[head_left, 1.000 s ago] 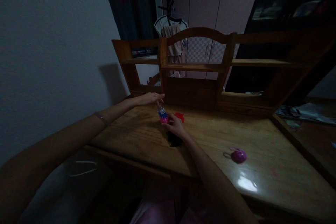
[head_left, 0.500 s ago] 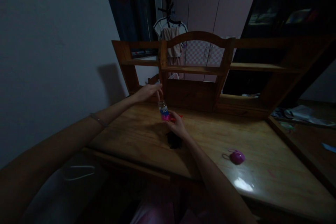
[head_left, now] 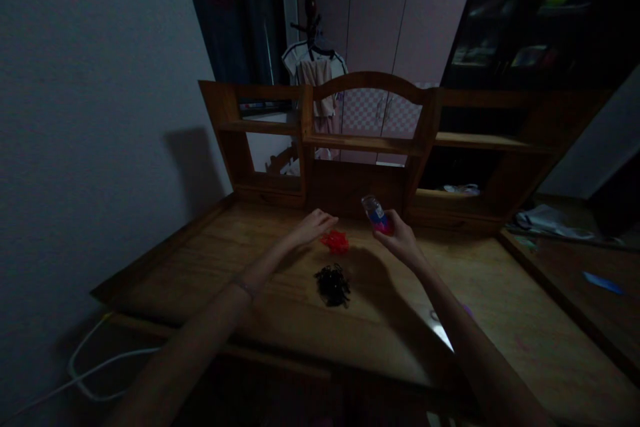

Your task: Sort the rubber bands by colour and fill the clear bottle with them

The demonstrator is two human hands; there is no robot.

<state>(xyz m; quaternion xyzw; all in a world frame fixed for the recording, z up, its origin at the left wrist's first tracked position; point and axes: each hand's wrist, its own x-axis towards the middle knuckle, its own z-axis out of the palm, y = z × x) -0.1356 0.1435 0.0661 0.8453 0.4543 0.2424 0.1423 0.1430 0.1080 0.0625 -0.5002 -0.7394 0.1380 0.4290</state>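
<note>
My right hand (head_left: pixel 401 240) grips a small clear bottle (head_left: pixel 371 205) by its lower part, tilted with its uncapped mouth up and to the left. A blue label wraps it, and pink shows near the base. My left hand (head_left: pixel 316 226) hovers just above and left of a heap of small red bands (head_left: pixel 335 241), fingers stretched out and nothing visible in them. Nearer to me lies a pile of thin black loops (head_left: pixel 333 285), like small hair ties.
The wooden desk (head_left: pixel 240 253) has a shelf unit (head_left: pixel 365 142) along its back. A purple object (head_left: pixel 467 310) lies at the right, mostly behind my right forearm. A white cable (head_left: pixel 83 373) hangs at the front left. The room is dim.
My left hand has come down from above the bottle's mouth to the red heap. My right hand has carried the bottle to the right, uncovering the red and black piles.
</note>
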